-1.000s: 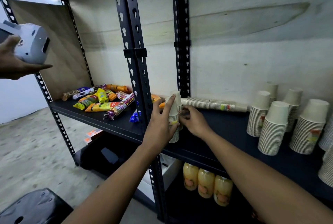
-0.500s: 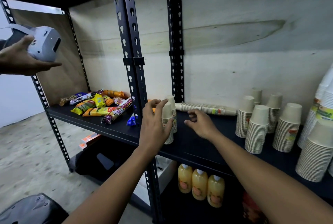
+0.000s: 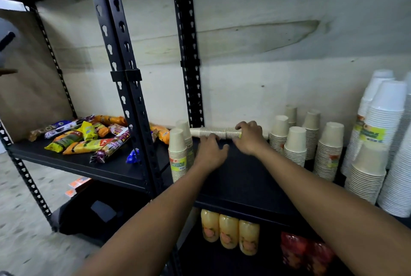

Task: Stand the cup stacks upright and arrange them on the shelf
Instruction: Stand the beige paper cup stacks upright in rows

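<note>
there, at the back of the black shelf [image 3: 244, 178], one long cup stack [image 3: 213, 132] lay on its side against the wall, and both our hands had reached it. our right hand [image 3: 250, 136] was curled over the stack near its right end, fingers wrapped across the top, closed on it as far as we could see. our left hand [image 3: 211, 150] sat just in front of the stack's middle, fingers bent and touching or nearly touching it; we could not tell whether it truly gripped. to the left stood two upright stacks [image 3: 179, 153], just beside the steel post [image 3: 189, 53], and to the right a cluster of upright stacks [image 3: 295, 140] stood near our right wrist. we judged the step in hand to be lifting this lying stack and turning it upright. to do it well we would have held it at two spread points so the nested cups did not slide apart, tipped the wide rims down onto the shelf, and kept our right forearm clear of the cluster beside it. the open patch of shelf between the two groups looked the likely place to set it.
</note>
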{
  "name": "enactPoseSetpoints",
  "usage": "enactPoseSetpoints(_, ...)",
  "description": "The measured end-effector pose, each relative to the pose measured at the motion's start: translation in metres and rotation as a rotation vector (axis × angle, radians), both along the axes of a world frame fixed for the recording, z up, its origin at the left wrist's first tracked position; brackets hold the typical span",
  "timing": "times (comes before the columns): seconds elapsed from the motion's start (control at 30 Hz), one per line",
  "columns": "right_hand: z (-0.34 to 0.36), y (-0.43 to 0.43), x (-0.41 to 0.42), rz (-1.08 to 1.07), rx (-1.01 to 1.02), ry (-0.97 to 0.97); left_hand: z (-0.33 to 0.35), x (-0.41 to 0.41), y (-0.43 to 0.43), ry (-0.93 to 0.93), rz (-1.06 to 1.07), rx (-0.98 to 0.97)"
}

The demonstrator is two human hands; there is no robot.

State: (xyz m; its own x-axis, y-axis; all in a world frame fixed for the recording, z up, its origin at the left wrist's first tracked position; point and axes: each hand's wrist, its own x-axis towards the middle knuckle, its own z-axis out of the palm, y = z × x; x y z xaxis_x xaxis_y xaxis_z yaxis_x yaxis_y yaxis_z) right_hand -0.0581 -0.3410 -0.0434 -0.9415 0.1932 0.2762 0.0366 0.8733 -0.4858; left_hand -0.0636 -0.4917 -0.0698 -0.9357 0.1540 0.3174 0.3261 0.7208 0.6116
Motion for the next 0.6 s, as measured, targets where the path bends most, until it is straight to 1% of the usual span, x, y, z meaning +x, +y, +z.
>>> enactPoseSetpoints(0.07,0.003,-0.001,-0.014,0.033,0.009,-0.036,-0.005,-0.02,0.009,-0.008,0.034,-0.077)
enactPoseSetpoints(0.13,0.004,-0.003,-0.033,0.034,-0.003,-0.046,-0.008,-0.045,0.015,0.003,0.06,-0.073)
enactPoseSetpoints(0.23,-0.004,-0.005,-0.057,-0.025,0.006,-0.088,-0.01,-0.078,0.025,-0.05,0.153,0.023)
enactPoseSetpoints(0.33,-0.014,0.001,-0.074,-0.138,0.087,-0.164,-0.013,-0.103,0.036,-0.153,0.307,0.178)
enactPoseSetpoints(0.4,-0.018,0.007,-0.081,-0.212,0.139,-0.202,-0.012,-0.116,0.042,-0.185,0.392,0.245)
enactPoseSetpoints(0.5,-0.024,0.016,-0.091,-0.286,0.207,-0.232,-0.01,-0.13,0.046,-0.192,0.448,0.261)
enactPoseSetpoints(0.6,-0.029,0.021,-0.096,-0.307,0.254,-0.232,-0.01,-0.14,0.046,-0.221,0.409,0.236)
